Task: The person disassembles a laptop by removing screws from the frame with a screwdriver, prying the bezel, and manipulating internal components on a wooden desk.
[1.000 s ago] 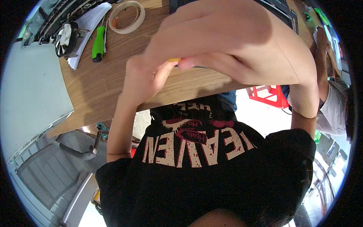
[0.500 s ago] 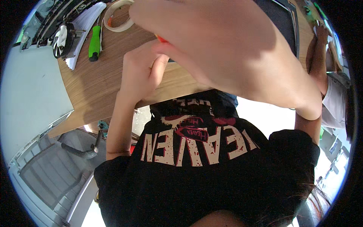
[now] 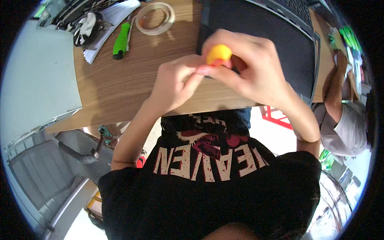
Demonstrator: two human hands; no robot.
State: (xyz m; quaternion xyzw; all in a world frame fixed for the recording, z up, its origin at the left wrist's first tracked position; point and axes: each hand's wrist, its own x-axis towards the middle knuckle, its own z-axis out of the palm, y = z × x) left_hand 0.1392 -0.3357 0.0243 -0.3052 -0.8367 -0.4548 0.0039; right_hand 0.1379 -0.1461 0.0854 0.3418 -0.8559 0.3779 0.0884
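Above the table's near edge, my two hands meet at the fingertips. My right hand (image 3: 262, 68) is curled around a tool with a yellow-and-red handle (image 3: 219, 53), its rounded yellow end facing up. The rest of that tool is hidden by the fingers, so its exact kind does not show. Thumb and fingers of my left hand (image 3: 174, 82) are pinched together against the right thumb tip; whatever they hold cannot be made out. Under and behind the right hand lies a dark flat panel (image 3: 256, 24) in a grey frame, like a laptop screen, with a black keyboard (image 3: 295, 10) beyond it.
On the wooden table (image 3: 128, 80), at the left, lie a green-handled screwdriver (image 3: 121, 42), a tape roll (image 3: 155, 32), a small cooling fan (image 3: 85, 29) and white papers (image 3: 116, 15). A pale panel (image 3: 38, 80) stands at far left. Another person (image 3: 340, 128) sits at the right.
My right hand and forearm have dropped from high in front of the view to beside the left hand, uncovering the yellow handle and the dark panel. The view has shifted slightly.
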